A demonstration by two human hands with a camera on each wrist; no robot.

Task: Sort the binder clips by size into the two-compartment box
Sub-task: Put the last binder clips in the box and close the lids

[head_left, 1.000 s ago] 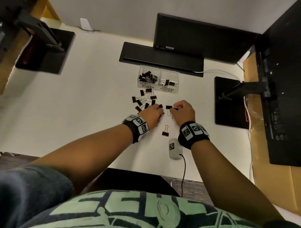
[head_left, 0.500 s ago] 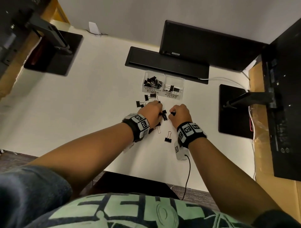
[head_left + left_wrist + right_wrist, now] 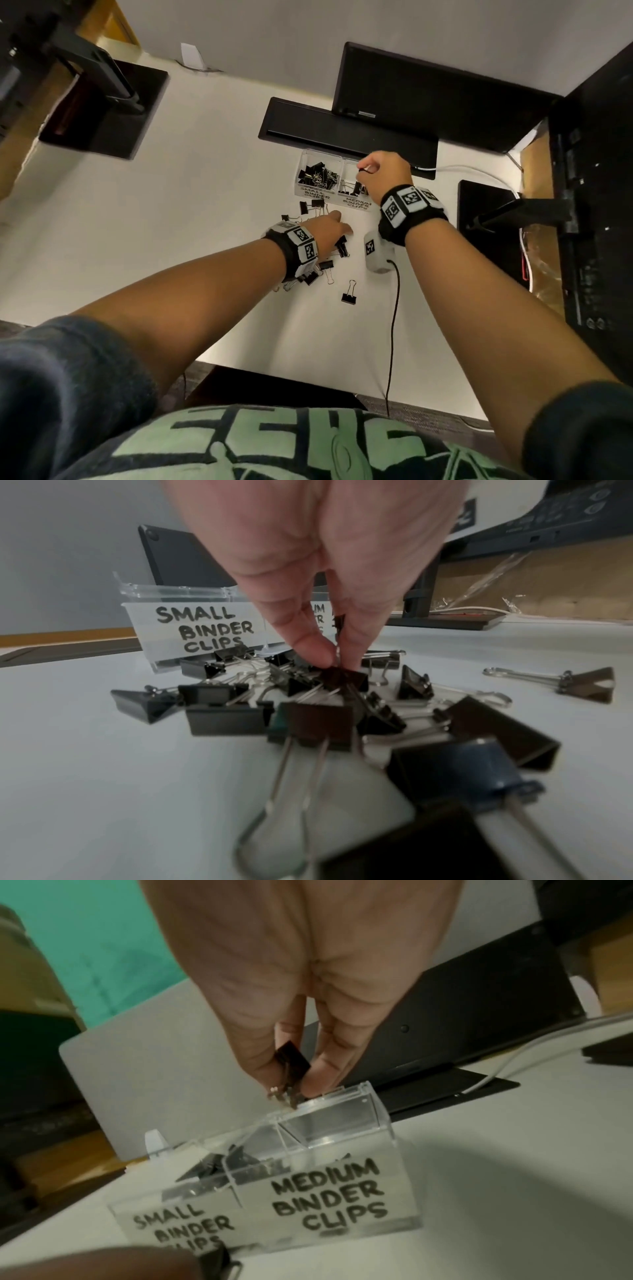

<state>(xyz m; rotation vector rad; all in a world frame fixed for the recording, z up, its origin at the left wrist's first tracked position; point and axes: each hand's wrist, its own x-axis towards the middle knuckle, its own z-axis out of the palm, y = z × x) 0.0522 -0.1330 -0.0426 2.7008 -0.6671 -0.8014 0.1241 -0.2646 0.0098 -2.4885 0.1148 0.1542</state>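
A clear two-compartment box stands at the back of the desk, its front labelled SMALL BINDER CLIPS and MEDIUM BINDER CLIPS. The small compartment holds several black clips. My right hand hovers over the medium compartment and pinches a black binder clip between thumb and fingers. In front of the box lies a loose pile of black clips. My left hand reaches down into it, thumb and finger pinching a small clip that still touches the pile.
One clip lies apart, nearer to me. A white tagged device with a black cable sits under my right wrist. A black bar runs behind the box. Monitor bases stand at the right and far left.
My right hand has risen from the pile and gone back to above the medium compartment with its clip. My left hand has stayed at the pile and closed its fingertips on a small clip.
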